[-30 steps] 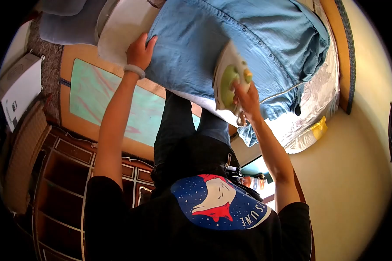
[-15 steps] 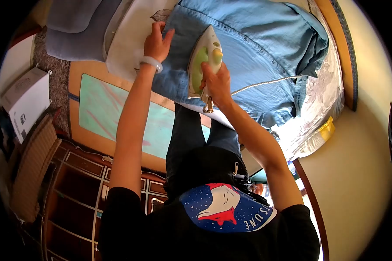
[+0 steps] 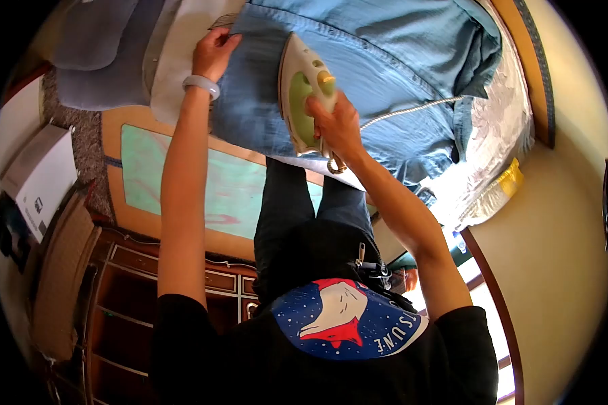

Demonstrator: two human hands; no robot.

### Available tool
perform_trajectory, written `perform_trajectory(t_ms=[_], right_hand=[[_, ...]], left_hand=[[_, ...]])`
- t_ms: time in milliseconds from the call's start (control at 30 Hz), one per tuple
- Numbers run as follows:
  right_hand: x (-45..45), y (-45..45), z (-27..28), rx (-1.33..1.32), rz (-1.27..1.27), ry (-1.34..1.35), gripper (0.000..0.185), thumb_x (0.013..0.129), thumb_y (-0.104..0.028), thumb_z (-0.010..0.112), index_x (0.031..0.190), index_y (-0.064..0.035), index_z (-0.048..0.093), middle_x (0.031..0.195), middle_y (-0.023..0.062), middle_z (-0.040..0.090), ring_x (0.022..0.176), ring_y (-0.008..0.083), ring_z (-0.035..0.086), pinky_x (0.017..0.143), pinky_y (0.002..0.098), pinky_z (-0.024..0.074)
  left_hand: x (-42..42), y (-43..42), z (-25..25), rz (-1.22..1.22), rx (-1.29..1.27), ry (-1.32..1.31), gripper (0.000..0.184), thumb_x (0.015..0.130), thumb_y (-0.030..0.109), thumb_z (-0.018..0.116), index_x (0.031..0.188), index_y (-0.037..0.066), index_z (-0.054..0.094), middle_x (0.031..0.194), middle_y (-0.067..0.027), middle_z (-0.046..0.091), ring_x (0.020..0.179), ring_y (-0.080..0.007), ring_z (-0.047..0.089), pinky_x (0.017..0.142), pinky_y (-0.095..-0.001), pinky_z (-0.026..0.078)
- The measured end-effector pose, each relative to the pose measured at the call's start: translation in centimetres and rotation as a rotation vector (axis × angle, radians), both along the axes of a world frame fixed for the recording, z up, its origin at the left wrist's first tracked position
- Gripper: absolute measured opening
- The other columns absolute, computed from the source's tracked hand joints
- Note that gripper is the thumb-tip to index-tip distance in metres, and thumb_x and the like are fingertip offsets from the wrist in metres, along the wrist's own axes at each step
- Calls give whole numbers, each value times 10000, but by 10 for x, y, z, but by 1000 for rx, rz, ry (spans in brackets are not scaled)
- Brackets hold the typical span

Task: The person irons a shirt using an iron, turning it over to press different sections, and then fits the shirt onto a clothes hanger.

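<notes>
My right hand (image 3: 339, 128) is wrapped round the handle of a white and green clothes iron (image 3: 297, 94), which rests on a blue denim shirt (image 3: 385, 74) with its tip pointing away from me. A pale twisted cord runs from the iron's heel to the right across the cloth. My left hand (image 3: 213, 54), with a pale bangle on its wrist, is at the shirt's left edge. Its fingers are curled and the thumb lies against the hem, closed on the fabric. The shirt's button strip runs diagonally beyond the iron, and its right end is bunched up.
Under the shirt lies a pale patterned cover (image 3: 503, 101). Grey-blue cushions (image 3: 101, 74) are at the upper left. A yellow-and-clear plastic bag (image 3: 496, 196) hangs by the right edge. A white box (image 3: 44, 179) stands left, above a dark wooden cabinet (image 3: 125, 293).
The view has shifted slightly. My left hand has moved left along the shirt's edge, its thumb now closer to the fingers. The iron has moved a little left and tilted more, still in my right hand.
</notes>
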State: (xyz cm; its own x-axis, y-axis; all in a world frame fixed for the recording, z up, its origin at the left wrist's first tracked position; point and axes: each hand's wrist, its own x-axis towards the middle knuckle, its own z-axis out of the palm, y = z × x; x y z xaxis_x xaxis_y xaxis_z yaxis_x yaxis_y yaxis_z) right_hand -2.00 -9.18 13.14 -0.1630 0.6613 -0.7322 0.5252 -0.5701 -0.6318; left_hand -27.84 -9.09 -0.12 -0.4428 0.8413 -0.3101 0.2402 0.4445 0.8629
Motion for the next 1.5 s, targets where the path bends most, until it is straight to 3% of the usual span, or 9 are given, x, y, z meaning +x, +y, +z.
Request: perform_trajectory(t_ms=[200,433,600,700,900,1033,1233,1400,1500], right_hand=[[61,-13,-6,132,160,-205,394,824,-337,610,950,27,532,790,256,629,758,422,628,662,464,494],[116,-39,13,145,52,-330,376,817,-339,617,981,-9,546,856,249,637,773,392,640,674,452,489],[166,-42,24,67,-293,-318,326,798,-293,627,914,5,562,682,144,613,552,221,611,529,358,486],[201,-40,6,88,-396,-348,316,798,-280,628,867,21,564,599,110,585,454,174,574,461,332,467],[221,-38,6,106,-244,-374,349,793,-295,613,941,19,580,684,136,626,532,190,616,532,342,486],[219,-39,-1,82,0,-265,380,792,-303,615,1010,6,575,783,170,646,664,238,653,599,362,500],[184,-29,0,110,257,-211,409,785,-316,612,1048,-8,556,870,257,633,817,423,622,725,463,487],[144,-18,-9,249,441,-190,401,784,-330,610,997,0,526,850,264,624,811,445,603,730,500,471],[115,-15,-6,214,586,-215,384,788,-341,606,978,-21,511,828,247,625,811,436,600,732,501,470]], left_hand=[[6,-1,6,31,16,-55,262,807,203,706,944,-7,630,800,-39,661,735,-102,586,680,-234,457],[10,1,8,45,-22,21,267,843,232,667,954,-6,620,842,-44,652,774,-100,578,712,-240,451],[44,-33,48,-80,-99,102,457,823,407,668,1030,4,612,948,-76,641,851,-189,586,802,-306,448],[60,-61,57,-202,-79,136,433,836,413,651,958,-1,610,876,-81,641,791,-177,583,743,-298,454],[7,-92,44,-184,-405,179,391,869,390,617,927,4,631,711,-44,617,655,-135,544,628,-283,437],[41,-91,73,26,-252,-148,380,874,354,624,1004,-3,626,900,-58,636,839,-135,557,770,-271,436],[21,-155,42,-163,-499,-174,391,869,293,649,1094,-21,588,1018,-55,632,938,-149,549,837,-285,424],[21,-165,31,292,-349,-431,275,888,248,633,1047,25,612,941,4,628,792,-59,528,695,-211,429],[29,-158,39,382,-291,-497,266,893,246,626,1042,25,614,917,12,616,758,-62,512,663,-216,428]])
